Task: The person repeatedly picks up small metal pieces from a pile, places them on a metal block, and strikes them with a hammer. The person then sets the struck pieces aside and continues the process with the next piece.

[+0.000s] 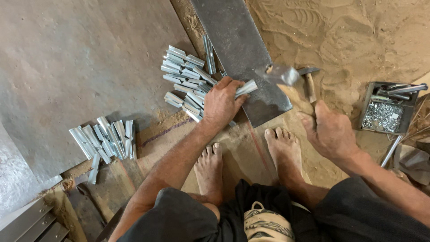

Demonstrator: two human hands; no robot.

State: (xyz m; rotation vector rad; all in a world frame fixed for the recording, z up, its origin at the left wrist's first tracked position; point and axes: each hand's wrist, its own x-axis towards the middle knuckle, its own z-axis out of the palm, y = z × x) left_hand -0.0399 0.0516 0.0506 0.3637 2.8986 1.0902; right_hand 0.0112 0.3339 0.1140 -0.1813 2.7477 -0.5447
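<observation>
My left hand (221, 102) grips a short shiny metal channel piece (247, 88) and holds it on a dark steel plate (242, 49). My right hand (330, 133) is closed around the wooden handle of a hammer (286, 77), whose blurred head hovers above the plate's near right corner. A pile of similar bright metal pieces (186, 76) lies just left of my left hand. My bare feet (210, 172) rest on the ground below the plate.
A second heap of metal pieces (105, 141) lies at the left on a grey sheet (76, 58). A small open box of screws (385, 112) sits at the right on sandy ground. Metal strips (31, 222) lie at the bottom left.
</observation>
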